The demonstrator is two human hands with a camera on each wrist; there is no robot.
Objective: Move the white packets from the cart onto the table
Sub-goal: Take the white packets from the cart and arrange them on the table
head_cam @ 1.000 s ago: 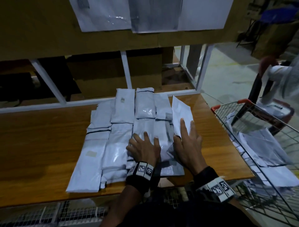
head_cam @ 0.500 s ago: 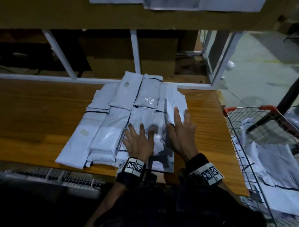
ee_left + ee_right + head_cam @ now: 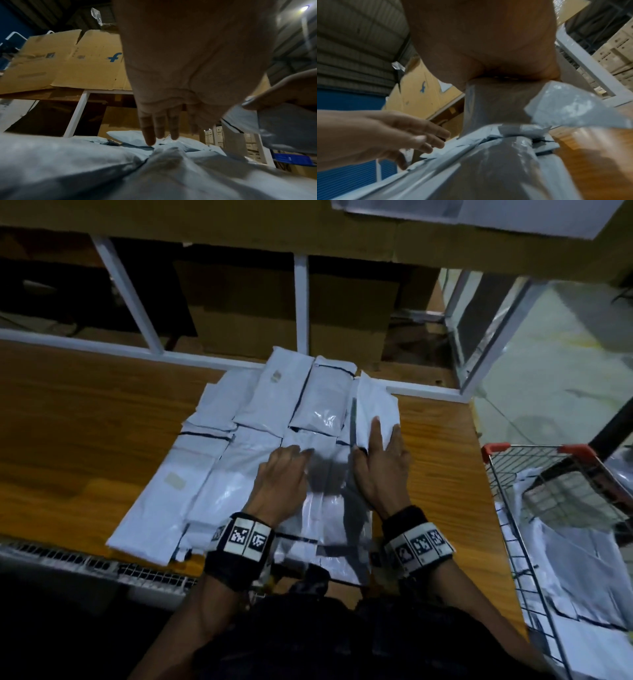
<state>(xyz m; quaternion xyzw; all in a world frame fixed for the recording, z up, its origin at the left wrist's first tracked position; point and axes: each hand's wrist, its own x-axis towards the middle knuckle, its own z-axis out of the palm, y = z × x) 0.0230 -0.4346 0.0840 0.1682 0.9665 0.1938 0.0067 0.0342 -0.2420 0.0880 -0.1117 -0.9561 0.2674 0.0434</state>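
Several white packets [image 3: 205, 474] lie in rows on the wooden table [image 3: 85, 412]. My left hand [image 3: 301, 455] hovers low over the near row with straight fingers, fingertips [image 3: 150, 140] just touching a packet. My right hand [image 3: 376, 446] holds one white packet [image 3: 375, 402] at the right end of the far row, index finger on top and thumb [image 3: 267, 94] at its near edge, which is lifted. In the right wrist view that packet [image 3: 496, 102] hides the fingers. The wire cart [image 3: 548, 474] stands at the right with more white packets [image 3: 582, 570] in it.
A white metal frame [image 3: 301, 302] runs along the table's back edge, with cardboard boxes [image 3: 246, 313] behind it. A white wire shelf [image 3: 102, 563] sits below the table's front edge. Bare wood [image 3: 442, 474] lies between the packets and the cart.
My right hand has slid the packet forward toward the far row and tucked its thumb at the edge. My left hand has lifted slightly and turned its fingers rightward. The head view tilted down.
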